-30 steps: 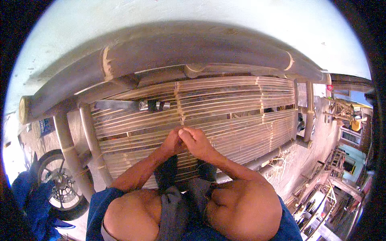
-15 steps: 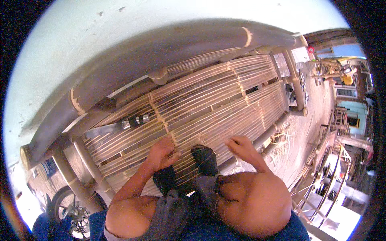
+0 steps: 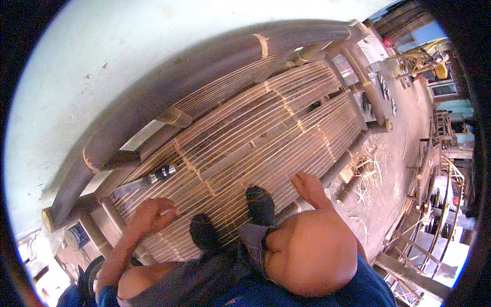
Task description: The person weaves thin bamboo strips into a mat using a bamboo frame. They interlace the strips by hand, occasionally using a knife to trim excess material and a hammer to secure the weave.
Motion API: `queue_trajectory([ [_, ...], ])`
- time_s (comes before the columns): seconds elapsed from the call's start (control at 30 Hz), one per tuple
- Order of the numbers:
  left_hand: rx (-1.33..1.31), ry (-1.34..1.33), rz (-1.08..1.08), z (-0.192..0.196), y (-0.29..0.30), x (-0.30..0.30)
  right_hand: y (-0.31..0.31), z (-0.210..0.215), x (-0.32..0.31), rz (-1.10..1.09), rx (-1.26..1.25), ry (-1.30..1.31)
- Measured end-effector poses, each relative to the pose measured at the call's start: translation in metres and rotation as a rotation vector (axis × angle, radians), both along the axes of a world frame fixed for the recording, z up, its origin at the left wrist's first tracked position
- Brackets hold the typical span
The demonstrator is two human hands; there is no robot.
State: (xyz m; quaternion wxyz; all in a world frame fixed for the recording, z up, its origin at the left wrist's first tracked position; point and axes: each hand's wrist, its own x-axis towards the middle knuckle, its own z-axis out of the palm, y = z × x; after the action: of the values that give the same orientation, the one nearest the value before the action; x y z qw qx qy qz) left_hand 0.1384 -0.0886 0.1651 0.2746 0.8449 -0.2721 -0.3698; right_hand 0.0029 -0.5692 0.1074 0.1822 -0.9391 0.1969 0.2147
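Observation:
In front of me lies a bench seat of thin bamboo slats [image 3: 245,153], tied across with pale bindings [image 3: 192,169]. My left hand [image 3: 155,215] is just above the slats at the left end, its fingers curled; what it holds, if anything, is too small to make out. At the near right edge of the seat is my right hand [image 3: 307,187], its fingers pressed together and partly hidden by the wrist. A blade with a black and silver handle [image 3: 162,174] rests on the slats beyond my left hand. My dark-covered feet [image 3: 261,205] are on the seat between the hands.
A thick dark bamboo backrest pole [image 3: 204,71] runs along a pale wall [image 3: 92,77]. Bamboo shavings [image 3: 365,171] litter the floor to the right. Bamboo frames [image 3: 424,240] stand farther right, and a wheel [image 3: 93,271] shows at lower left.
My left hand has moved left, away from my feet, toward the seat's left end. The right hand stays near the front edge. My view has turned and shifted somewhat.

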Motion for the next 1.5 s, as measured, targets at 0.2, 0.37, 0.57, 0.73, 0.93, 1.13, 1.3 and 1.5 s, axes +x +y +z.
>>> queue_trajectory([
  [0.2,0.087,-0.097,-0.004,0.073,-0.049,0.043,0.068,-0.046,0.115,0.216,0.017,0.171],
  [0.37,0.054,-0.066,-0.205,0.031,-0.121,0.06,0.067,-0.098,0.089,0.157,0.141,-0.117],
  [0.57,-0.048,-0.116,0.134,-0.116,-0.247,0.037,0.032,-0.098,0.069,-0.52,1.012,-0.212],
  [0.73,-0.017,-0.09,0.343,-0.178,-0.286,0.012,0.007,-0.048,0.08,-0.732,1.311,-0.078],
  [0.93,0.087,-0.202,0.326,-0.181,-0.285,0.012,-0.013,-0.026,0.109,-0.491,1.116,0.121],
  [1.13,0.124,-0.288,0.251,-0.164,-0.281,0.008,-0.003,-0.042,0.134,-0.7,1.335,-0.007],
  [1.3,0.079,-0.212,0.27,-0.168,-0.28,0.01,0.019,-0.03,0.137,-0.918,1.632,0.149],
  [1.5,0.074,-0.337,0.29,-0.159,-0.282,0.005,0.009,0.04,0.149,-0.924,1.622,0.169],
])
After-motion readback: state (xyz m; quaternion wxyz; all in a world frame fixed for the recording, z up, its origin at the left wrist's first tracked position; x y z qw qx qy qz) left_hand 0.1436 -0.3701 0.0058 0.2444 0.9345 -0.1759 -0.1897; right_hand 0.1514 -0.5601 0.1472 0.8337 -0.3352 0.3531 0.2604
